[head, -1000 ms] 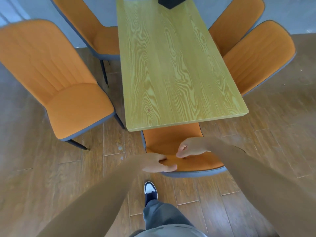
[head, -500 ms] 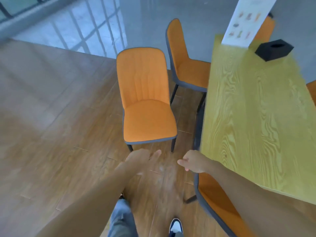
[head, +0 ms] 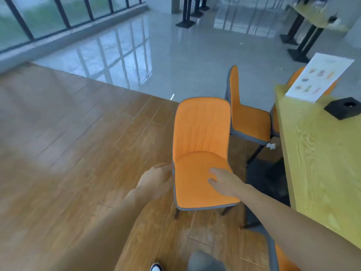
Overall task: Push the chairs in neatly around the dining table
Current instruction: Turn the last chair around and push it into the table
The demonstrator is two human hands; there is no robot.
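The orange upholstered chair with the grey shell and dark thin legs (head: pixel 201 151) stands on the wood plank floor (head: pixel 78 153), clear of the long yellow wood-grain dining table (head: pixel 320 163) and turned so that its seat faces me and not the table edge. My right hand (head: pixel 226 182) lies flat on the seat with the fingers spread and fairly straight, holding nothing; my left hand (head: pixel 156 180) is at the left rim of the seat, fingers bent a little, and from the blur I cannot tell if it already grips the rim or is only beside it. I judge the step is to take this chair and bring it to the table side. To do it well I would hold both side rims, first turn the chair so the seat looks to the table, then slide it straight under, slowly, so the legs do not catch a plank joint. Beyond it a second orange chair (head: pixel 248 118) stands partly in at the same side, so I must keep a gap. A small white crumpled paper (head: pixel 271 146) lies under there, and on the table are a black hexagonal holder (head: pixel 343 110) and a white menu card (head: pixel 320 77)
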